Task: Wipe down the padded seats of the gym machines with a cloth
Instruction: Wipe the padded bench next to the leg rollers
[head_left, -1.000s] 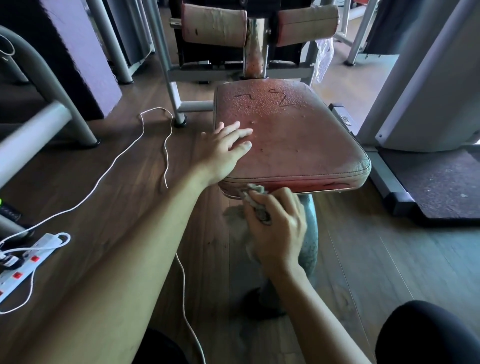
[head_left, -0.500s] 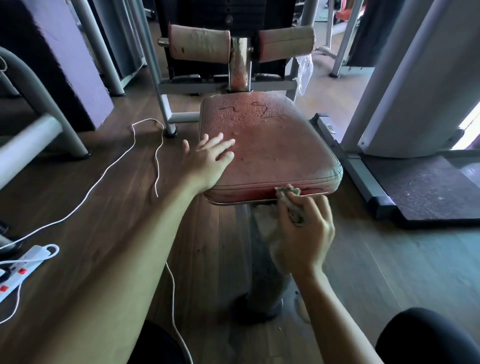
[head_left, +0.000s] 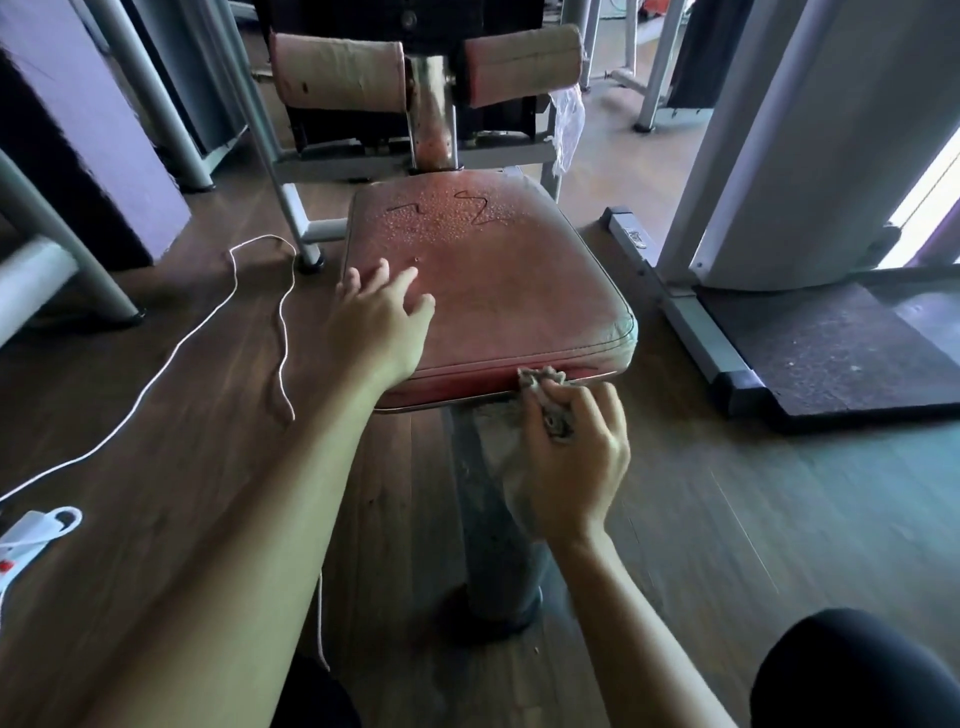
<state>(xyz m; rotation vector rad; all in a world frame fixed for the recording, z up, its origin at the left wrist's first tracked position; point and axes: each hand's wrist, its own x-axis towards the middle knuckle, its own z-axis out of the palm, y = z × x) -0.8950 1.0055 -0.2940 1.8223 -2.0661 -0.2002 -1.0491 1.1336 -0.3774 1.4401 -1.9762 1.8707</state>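
Observation:
A worn red padded seat fills the middle of the view, with water droplets beaded on its far part. My left hand rests flat on the seat's near-left corner, fingers spread. My right hand grips a bunched grey cloth and presses it against the seat's front edge, right of centre. Part of the cloth hangs down below the hand in front of the seat's post.
Two padded rollers sit behind the seat on the machine frame. A white cord trails over the wooden floor to a power strip at the left. A grey machine column and a dark mat stand at the right.
My right hand has slid the cloth rightward along the seat's front edge. My left hand stays on the seat's near-left corner. The camera has shifted slightly.

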